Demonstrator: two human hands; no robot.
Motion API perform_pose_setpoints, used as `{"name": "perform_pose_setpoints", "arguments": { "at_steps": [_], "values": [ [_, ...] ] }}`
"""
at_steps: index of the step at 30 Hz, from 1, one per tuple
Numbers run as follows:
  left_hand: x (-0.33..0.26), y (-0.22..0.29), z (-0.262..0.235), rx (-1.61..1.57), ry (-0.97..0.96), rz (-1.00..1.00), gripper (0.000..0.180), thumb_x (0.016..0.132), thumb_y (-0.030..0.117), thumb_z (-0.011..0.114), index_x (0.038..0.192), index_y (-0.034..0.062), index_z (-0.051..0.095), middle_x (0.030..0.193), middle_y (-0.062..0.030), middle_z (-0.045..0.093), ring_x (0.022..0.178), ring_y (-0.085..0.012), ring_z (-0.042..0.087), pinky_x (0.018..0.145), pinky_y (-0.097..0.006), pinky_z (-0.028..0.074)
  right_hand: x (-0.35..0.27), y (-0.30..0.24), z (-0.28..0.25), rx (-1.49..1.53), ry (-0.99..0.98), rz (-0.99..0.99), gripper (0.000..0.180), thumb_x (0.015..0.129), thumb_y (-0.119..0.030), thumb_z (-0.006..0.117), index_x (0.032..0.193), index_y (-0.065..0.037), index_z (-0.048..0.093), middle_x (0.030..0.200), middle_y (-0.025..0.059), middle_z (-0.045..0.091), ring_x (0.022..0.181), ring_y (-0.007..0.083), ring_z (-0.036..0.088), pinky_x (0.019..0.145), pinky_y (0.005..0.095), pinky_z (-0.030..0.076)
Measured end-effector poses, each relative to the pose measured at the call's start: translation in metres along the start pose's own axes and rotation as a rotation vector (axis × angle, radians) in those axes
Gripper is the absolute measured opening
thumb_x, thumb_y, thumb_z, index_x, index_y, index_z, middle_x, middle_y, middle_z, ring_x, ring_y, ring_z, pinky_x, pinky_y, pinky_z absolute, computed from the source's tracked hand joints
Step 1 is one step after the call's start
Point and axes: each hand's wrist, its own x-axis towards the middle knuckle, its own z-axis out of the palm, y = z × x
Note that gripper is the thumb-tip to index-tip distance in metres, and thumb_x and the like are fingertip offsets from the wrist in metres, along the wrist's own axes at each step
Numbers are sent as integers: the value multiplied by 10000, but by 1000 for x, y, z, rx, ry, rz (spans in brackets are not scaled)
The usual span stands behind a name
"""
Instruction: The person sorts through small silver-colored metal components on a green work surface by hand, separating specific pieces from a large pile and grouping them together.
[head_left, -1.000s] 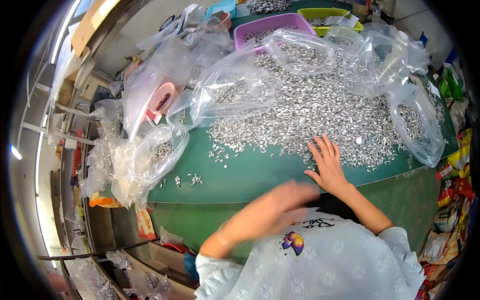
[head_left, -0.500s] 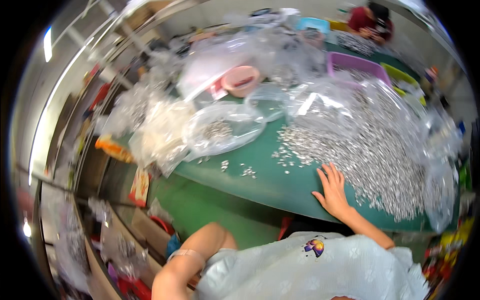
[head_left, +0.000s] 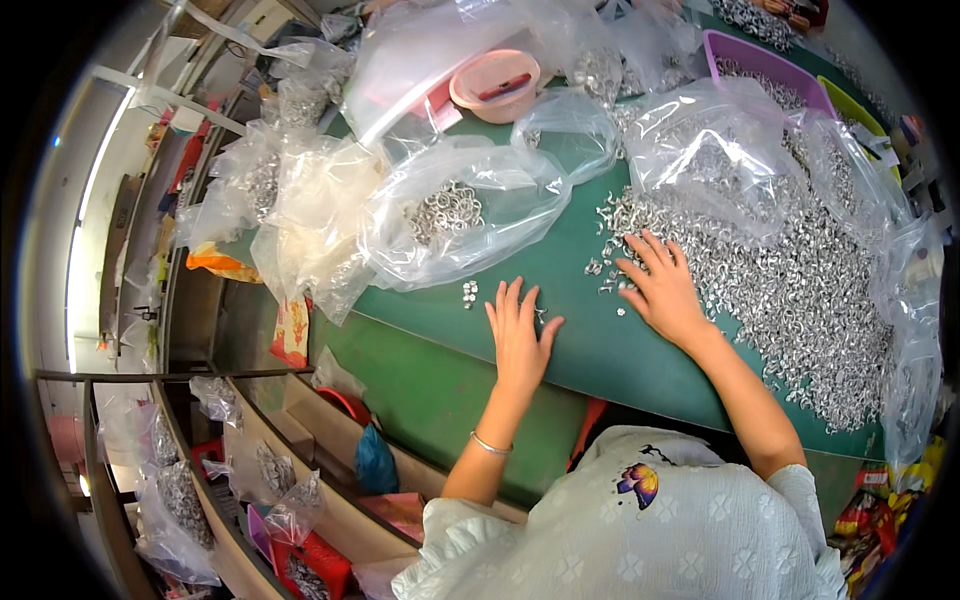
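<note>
A wide heap of small silvery curved metal parts (head_left: 790,310) covers the right side of the green table (head_left: 430,312). My right hand (head_left: 660,290) lies palm down at the heap's left edge, fingers spread and touching the nearest pieces. My left hand (head_left: 520,340) rests near the table's front edge with its fingers stretched out; a few metal pieces show beside its fingertips, and what lies under the palm is hidden. Just left of it sits a tiny group of pieces (head_left: 470,293). Beyond it an open clear plastic bag (head_left: 510,240) holds a small pile of ring-like metal parts (head_left: 445,212).
A pink bowl (head_left: 495,88) with a red item stands at the back. Behind the heap are a purple basin (head_left: 765,62) and a yellow-green one (head_left: 850,100). Clear bags (head_left: 320,210) crowd the left; shelves with filled bags (head_left: 185,505) stand lower left. Another person's hands (head_left: 785,12) show far right.
My left hand has come up from beside my body onto the table. My right hand has shifted along the heap's left edge. The view has tilted down, closer to the table.
</note>
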Motion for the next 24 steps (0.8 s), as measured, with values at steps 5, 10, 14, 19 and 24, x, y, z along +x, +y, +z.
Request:
{"name": "perform_pose_setpoints", "arguments": {
  "at_steps": [5,10,14,19,24],
  "values": [
    [0,-15,0,-198,4,19,367,803,46,696,1151,19,584,1330,-168,478,1296,-403,400,1086,-566,263,-34,5,-26,44,-92,-55,301,825,-110,660,1124,-87,625,1306,109,522,1305,292,416,1091,500,295],
    [4,27,-5,-227,-114,122,422,833,49,665,1234,15,536,1377,-169,444,1308,-410,383,1095,-542,261,-27,0,-38,104,153,179,427,790,-197,719,1193,-111,606,1330,112,502,1330,342,377,1094,531,262],
    [25,56,20,-172,-195,170,535,846,37,636,1341,6,436,1413,-182,408,1301,-411,373,1087,-515,279,-22,-10,-18,13,-22,97,390,797,-221,711,1161,-118,617,1305,90,511,1334,333,372,1080,584,236],
    [32,55,29,-174,-236,134,490,808,-1,647,1276,39,507,1344,-184,443,1206,-381,438,1001,-458,356,-60,16,-31,-65,-15,97,202,780,-133,704,970,-119,639,1263,54,531,1326,316,387,1076,554,233],
    [18,48,27,-180,-197,3,515,776,21,705,1255,87,529,1311,-145,459,1179,-345,458,1012,-453,321,-69,18,-40,-56,199,356,214,759,-98,706,957,-128,630,1291,112,497,1333,349,369,1069,562,207]
  ]
}}
